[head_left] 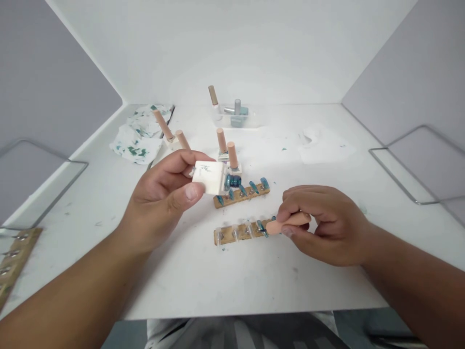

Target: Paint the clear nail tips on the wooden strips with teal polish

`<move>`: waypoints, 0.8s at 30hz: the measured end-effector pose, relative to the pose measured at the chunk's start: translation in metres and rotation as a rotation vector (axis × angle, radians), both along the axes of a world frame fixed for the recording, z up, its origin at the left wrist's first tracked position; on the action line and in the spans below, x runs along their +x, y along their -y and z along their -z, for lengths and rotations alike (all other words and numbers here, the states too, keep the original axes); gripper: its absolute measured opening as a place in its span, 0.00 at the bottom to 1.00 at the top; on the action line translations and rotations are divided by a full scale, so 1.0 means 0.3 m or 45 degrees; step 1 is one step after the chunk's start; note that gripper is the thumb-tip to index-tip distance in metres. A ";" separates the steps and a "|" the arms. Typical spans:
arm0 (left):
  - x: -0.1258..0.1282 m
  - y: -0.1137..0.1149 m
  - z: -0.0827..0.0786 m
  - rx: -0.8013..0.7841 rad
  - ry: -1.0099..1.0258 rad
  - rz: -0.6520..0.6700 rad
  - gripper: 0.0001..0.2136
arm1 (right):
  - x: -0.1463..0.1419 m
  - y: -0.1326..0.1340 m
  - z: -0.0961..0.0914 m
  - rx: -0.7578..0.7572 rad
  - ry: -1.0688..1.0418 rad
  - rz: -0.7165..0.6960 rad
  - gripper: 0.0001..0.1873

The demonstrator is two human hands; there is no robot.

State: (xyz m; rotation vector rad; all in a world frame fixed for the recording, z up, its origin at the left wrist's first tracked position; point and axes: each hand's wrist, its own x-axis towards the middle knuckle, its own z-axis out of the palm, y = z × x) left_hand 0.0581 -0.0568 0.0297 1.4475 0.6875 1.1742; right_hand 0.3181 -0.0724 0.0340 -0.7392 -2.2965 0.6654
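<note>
My left hand [165, 194] grips an uncapped white nail polish bottle [209, 177], tilted on its side with its teal-smeared neck facing right. Between the fingers of my right hand [327, 223] is a peach-coloured nail polish brush cap [285, 224]. Its tip is at a blue-green false nail [261, 227] on the nearer wooden strip [227, 235]. Clear nails stand along that strip's left part; its right end is partly hidden by my right hand. Behind it, a second wooden strip [236, 198] carries several blue-green nails.
Several capped polish bottles [232, 157] stand behind the strips. A clear plastic tray [250, 120] with more bottles is at the back. Stained tissues [132, 145] lie back left, a white tissue [319, 143] back right. Metal wire frames [423, 201] stand at both sides; another wooden strip [18, 257] lies far left.
</note>
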 end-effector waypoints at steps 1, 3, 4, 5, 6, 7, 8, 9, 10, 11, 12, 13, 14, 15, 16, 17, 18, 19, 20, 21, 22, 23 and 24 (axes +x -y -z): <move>0.001 0.001 -0.001 -0.002 0.000 -0.001 0.16 | -0.001 -0.001 0.002 -0.006 0.015 -0.008 0.05; 0.002 0.003 -0.004 -0.004 0.004 0.003 0.16 | -0.005 -0.004 0.007 -0.004 0.021 0.002 0.05; 0.002 0.003 -0.005 0.001 0.006 0.006 0.16 | -0.007 -0.004 0.007 0.008 0.013 0.014 0.05; 0.002 0.003 -0.007 0.007 0.009 0.007 0.16 | -0.009 -0.004 0.007 0.026 0.001 0.029 0.05; 0.002 0.003 -0.008 0.015 0.012 0.006 0.16 | -0.012 -0.004 0.007 0.044 -0.010 0.046 0.05; 0.002 0.002 -0.008 0.022 0.015 0.007 0.16 | -0.013 -0.003 0.005 0.059 -0.017 0.059 0.05; 0.002 0.002 -0.009 0.028 0.018 0.010 0.16 | -0.015 -0.002 0.004 0.073 -0.019 0.067 0.05; 0.002 0.001 -0.009 0.033 0.022 0.014 0.16 | -0.015 -0.001 0.003 0.081 -0.015 0.069 0.05; 0.001 0.001 -0.009 0.036 0.027 0.016 0.16 | -0.016 0.000 0.002 0.085 -0.012 0.066 0.05; 0.001 0.000 -0.009 0.035 0.031 0.017 0.15 | -0.015 0.001 0.002 0.082 -0.008 0.060 0.05; 0.001 -0.001 -0.008 0.035 0.032 0.015 0.16 | -0.015 0.001 0.003 0.072 -0.001 0.045 0.05; 0.001 -0.001 -0.008 0.036 0.031 0.014 0.16 | -0.015 0.001 0.003 0.058 0.005 0.027 0.05; 0.002 -0.001 -0.008 0.037 0.030 0.015 0.16 | -0.014 0.001 0.003 0.040 0.012 0.007 0.05; 0.002 -0.001 -0.008 0.041 0.032 0.018 0.16 | -0.014 0.000 0.003 0.023 0.018 -0.011 0.05; 0.002 0.000 -0.009 0.043 0.032 0.022 0.16 | -0.013 -0.001 0.002 0.009 0.021 -0.022 0.05; 0.002 0.000 -0.010 0.047 0.031 0.023 0.15 | -0.013 -0.002 0.001 -0.003 0.017 -0.030 0.04; 0.002 0.000 -0.011 0.050 0.031 0.021 0.15 | -0.013 -0.003 0.000 -0.008 0.003 -0.031 0.04; 0.003 0.001 -0.012 0.050 0.030 0.019 0.15 | -0.014 -0.004 -0.001 -0.009 -0.013 -0.025 0.04; 0.003 0.001 -0.013 0.049 0.027 0.013 0.15 | -0.014 -0.004 -0.002 -0.007 -0.029 -0.011 0.04; 0.003 0.001 -0.014 0.045 0.023 0.007 0.15 | -0.015 -0.004 -0.002 -0.001 -0.041 0.008 0.05; 0.004 0.000 -0.014 0.041 0.023 0.004 0.15 | -0.016 -0.004 -0.001 0.010 -0.043 0.030 0.05; 0.004 0.000 -0.015 0.036 0.028 0.009 0.15 | -0.018 -0.003 0.000 0.020 -0.033 0.056 0.05; 0.005 -0.001 -0.015 0.030 0.036 0.017 0.15 | -0.020 -0.002 0.001 0.028 -0.011 0.080 0.06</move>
